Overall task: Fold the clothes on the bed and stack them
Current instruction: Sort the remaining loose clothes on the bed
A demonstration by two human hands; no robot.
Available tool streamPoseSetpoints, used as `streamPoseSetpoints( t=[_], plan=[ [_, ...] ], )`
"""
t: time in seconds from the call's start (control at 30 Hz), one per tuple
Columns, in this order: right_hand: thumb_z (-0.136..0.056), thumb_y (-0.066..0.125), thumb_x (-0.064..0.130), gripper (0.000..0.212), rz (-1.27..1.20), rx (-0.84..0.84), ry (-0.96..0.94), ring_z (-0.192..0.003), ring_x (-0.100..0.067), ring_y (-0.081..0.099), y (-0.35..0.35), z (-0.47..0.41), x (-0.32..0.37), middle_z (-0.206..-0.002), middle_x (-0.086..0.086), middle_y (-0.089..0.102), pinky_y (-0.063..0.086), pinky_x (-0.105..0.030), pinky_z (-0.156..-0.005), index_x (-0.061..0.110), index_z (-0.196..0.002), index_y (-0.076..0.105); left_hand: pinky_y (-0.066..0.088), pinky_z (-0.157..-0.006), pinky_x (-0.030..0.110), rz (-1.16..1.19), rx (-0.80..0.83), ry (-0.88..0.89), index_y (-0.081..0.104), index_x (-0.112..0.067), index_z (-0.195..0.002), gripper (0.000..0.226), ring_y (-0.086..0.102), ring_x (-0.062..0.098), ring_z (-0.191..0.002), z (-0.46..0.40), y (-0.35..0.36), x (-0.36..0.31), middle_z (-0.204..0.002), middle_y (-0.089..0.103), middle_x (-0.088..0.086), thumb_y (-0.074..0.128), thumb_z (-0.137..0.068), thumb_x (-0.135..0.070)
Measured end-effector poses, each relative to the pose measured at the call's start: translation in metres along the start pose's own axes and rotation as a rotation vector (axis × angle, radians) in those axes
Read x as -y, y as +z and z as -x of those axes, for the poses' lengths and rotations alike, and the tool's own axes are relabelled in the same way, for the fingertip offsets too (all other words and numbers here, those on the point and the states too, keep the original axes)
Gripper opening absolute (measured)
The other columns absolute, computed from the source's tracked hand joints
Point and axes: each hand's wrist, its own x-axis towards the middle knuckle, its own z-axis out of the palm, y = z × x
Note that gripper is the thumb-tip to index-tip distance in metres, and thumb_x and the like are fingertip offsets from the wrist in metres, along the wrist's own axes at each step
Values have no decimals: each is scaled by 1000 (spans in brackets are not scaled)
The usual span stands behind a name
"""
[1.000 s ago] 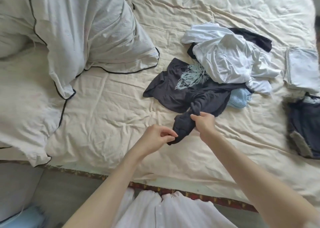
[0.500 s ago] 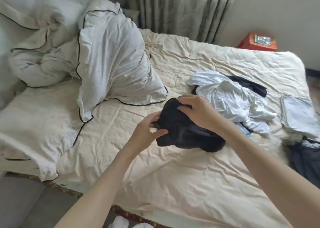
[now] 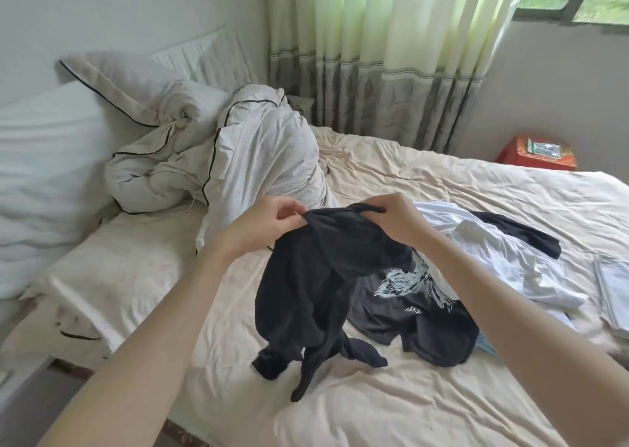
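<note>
- Holding a black garment (image 3: 316,276) up over the bed (image 3: 391,409), both hands pinch its top edge.
- Left hand (image 3: 272,223): the grip is a pinch of thumb and fingertips on the left end of that edge, the other fingers loosely curled.
- Right hand (image 3: 396,220): the grip is closed over the bunched right end of the edge, fingers curled round the cloth.
- Below both grips the garment hangs in folds; its lowest ends touch the sheet.
- Just right of the hanging garment, below the right grip, a dark tee (image 3: 418,307) with a pale print lies flat on the bed.
- Right of the right grip lies a crumpled white garment (image 3: 493,252), with another black piece (image 3: 524,235) on its far side.
- Farther right, at the picture's edge, lies a folded pale piece (image 3: 612,293).
- Left of the left grip, and beyond it, a white duvet (image 3: 258,160) with dark piping is heaped, pillows (image 3: 51,174) beside it.
- Beyond the grips hang curtains (image 3: 391,55); a red box (image 3: 537,154) stands past the bed's far corner.
</note>
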Motion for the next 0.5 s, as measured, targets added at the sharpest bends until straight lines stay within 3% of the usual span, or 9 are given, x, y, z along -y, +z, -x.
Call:
streamPoseSetpoints(
  t=[0.13,0.3,0.4,0.5],
  plan=[
    [-89,62,10,20,-56,-63,-54,-73,1,58,-6,-12,15,-84,12,67,40,-2,-62,17,-103,74,45,-67,7,-69,-41,15,62,-32,-86,16,64,-8,-75,-8,-26,-18,-77,70,-17,57,-94,-18],
    [-91,60,17,19,-3,-116,-67,-92,-14,63,-17,-23,29,-98,1,72,47,-27,-83,17,-105,73,43,-64,9,-62,-183,17,61,-32,-87,17,60,-1,-73,-16,-33,-22,-81,64,-10,52,-96,-21],
    [-89,63,24,26,49,-254,-110,-96,-15,57,-11,-19,38,-108,2,66,41,-28,-86,17,-114,67,44,-61,12,-6,-273,36,62,-29,-85,16,58,-2,-67,-23,-30,-29,-77,63,-10,55,-95,-19],
    [-82,66,41,41,-53,-130,-203,-100,-6,53,9,-5,51,-106,13,58,41,-22,-86,26,-120,60,45,-57,8,40,-252,51,66,-26,-82,18,62,-6,-63,-29,-27,-39,-70,67,-14,58,-93,-15]
  ],
)
